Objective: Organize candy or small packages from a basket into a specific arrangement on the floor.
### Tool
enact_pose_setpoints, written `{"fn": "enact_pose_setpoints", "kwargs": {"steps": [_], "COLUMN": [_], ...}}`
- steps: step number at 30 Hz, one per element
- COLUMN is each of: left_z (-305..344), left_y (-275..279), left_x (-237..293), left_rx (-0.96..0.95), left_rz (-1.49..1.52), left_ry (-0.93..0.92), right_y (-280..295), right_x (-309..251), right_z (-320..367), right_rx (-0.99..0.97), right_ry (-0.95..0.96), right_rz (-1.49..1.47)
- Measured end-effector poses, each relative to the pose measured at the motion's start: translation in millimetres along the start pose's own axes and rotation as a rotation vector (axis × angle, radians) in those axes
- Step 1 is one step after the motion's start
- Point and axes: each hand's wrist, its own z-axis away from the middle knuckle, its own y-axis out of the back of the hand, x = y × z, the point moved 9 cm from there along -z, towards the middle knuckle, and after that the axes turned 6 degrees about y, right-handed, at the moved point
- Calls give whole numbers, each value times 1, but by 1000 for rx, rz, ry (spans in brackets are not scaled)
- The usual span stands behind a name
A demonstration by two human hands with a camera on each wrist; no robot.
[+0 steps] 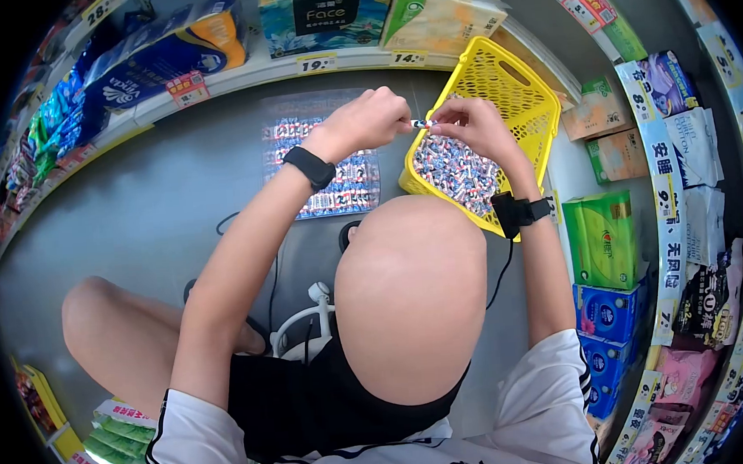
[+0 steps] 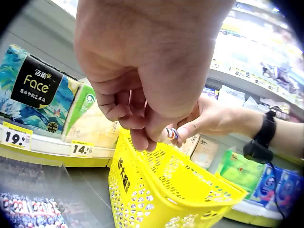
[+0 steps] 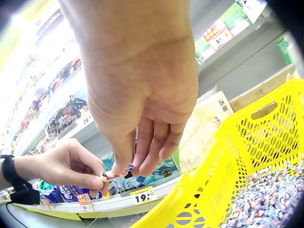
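1. The person is crouched in a shop aisle, and both hands meet over the near corner of a yellow basket point(image 1: 498, 71).
2. The left hand point(image 1: 363, 122) has its fingers point(image 3: 90, 180) curled in and pinches one end of a small wrapped candy point(image 1: 420, 123). It has a black band on the wrist.
3. The right hand point(image 1: 471, 128) pinches the other end of the same candy between thumb and fingertip, with the rest of its fingers bent loosely downward.
4. So the candy is up in the air, held between the two hands just above the basket's rim. It's white with a bit of red and blue on the wrapper. It's too small to read anything on it.
5. The basket sits tilted on the grey floor point(image 1: 181, 176), up against the bottom shelf, and it's loaded with a pile of similar candies point(image 1: 457, 171).
6. Left of the basket, more candies are laid out flat on the floor in neat rows point(image 1: 343, 183), well clear of both hands.
7. On the shelf behind there's a "Face" tissue pack point(image 1: 324, 14) with a price tag reading 19 point(image 1: 317, 63) under it.
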Motion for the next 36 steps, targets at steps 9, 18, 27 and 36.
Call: {"fn": "enact_pose_setpoints", "kwargs": {"steps": [9,18,27,36], "left_z": [45,81,104,109], "left_y": [30,28,32,6], "left_x": [-57,-137,-177,-199], "left_rx": [103,-7,87,310], "left_rz": [49,90,-17,-18], "left_ry": [-16,262,183,247], "right_y": [-57,-126,-176,-214], "right_x": [-46,-59,-62,-25], "right_z": [-57,-99,-133,-149], "right_rx": [-38,-127,-128,-137], "right_ry": [121,200,173,59], "right_rz": [81,94,122,118]}}
